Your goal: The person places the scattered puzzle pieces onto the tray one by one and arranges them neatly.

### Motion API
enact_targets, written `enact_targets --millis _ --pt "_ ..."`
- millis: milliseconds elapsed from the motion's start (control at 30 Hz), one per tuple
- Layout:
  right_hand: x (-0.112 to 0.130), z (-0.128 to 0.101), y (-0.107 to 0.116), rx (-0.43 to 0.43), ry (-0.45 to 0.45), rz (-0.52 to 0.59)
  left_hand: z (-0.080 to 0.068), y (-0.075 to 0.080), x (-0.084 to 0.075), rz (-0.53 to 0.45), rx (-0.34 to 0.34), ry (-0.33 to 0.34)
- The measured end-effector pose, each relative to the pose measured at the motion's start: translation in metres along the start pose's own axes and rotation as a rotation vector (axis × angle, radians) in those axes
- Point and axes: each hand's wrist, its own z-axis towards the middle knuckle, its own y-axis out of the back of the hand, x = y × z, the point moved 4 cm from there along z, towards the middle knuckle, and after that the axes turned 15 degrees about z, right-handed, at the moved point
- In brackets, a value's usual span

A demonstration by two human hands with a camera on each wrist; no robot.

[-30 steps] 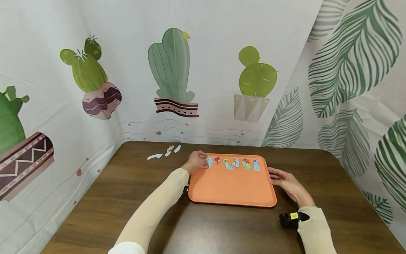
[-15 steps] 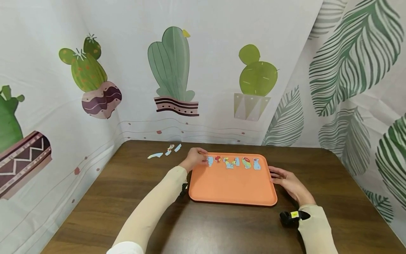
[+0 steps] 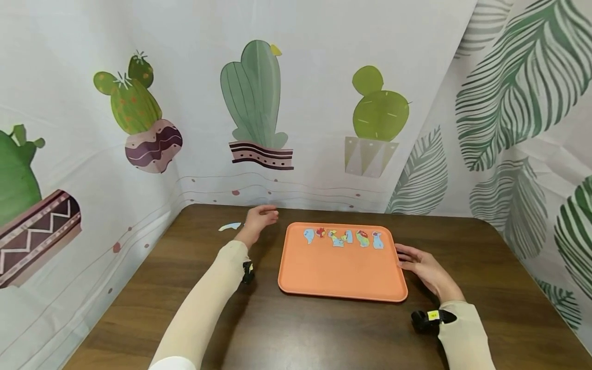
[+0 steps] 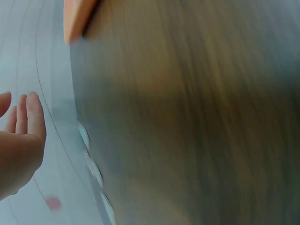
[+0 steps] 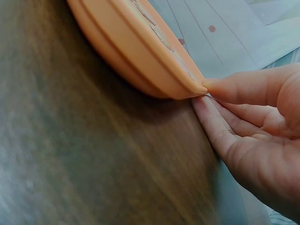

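I have my left hand (image 3: 257, 218) lifted over the wooden table (image 3: 324, 329), left of centre in the head view, fingers loosely extended and holding nothing; the left wrist view is blurred but shows the fingers straight. Just left of it a pale blue paper cut-out (image 3: 229, 226) lies flat on the table; any other loose pieces there are hidden behind the hand. My right hand (image 3: 423, 270) rests at the right edge of the orange tray (image 3: 339, 272) in the middle of the frame, and the right wrist view shows thumb and fingertips (image 5: 220, 124) touching the rim. Six small coloured cut-outs (image 3: 342, 238) sit in a row along the tray's far side.
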Motion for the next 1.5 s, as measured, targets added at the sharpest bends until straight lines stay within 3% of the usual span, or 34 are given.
enact_targets --millis 167,300,433,567,833,967,1200,1500 --pt "0.0 0.001 0.0 -0.001 0.005 -0.001 0.0 0.047 0.021 -0.022 -0.168 -0.023" --pt "-0.001 0.001 0.001 -0.001 0.008 0.0 -0.006 0.084 0.04 0.043 -0.309 -0.007" --pt "0.0 0.0 0.001 -0.001 0.01 0.0 -0.012 0.112 0.057 0.111 -0.386 0.055" --pt "0.001 0.0 0.0 -0.002 0.01 0.001 -0.017 0.127 0.067 0.148 -0.385 0.106" --pt "0.002 0.001 0.0 0.004 0.008 0.005 -0.018 0.13 0.069 0.214 -0.3 0.16" --pt "0.003 0.001 0.0 0.004 0.01 0.003 -0.018 0.127 0.065 0.322 -0.267 0.163" --pt "0.003 0.0 0.0 0.005 0.01 0.002 -0.017 0.121 0.065 0.493 -0.284 0.139" --pt "0.001 0.0 0.0 0.0 0.013 0.002 -0.019 0.118 0.064 0.565 -0.287 0.144"
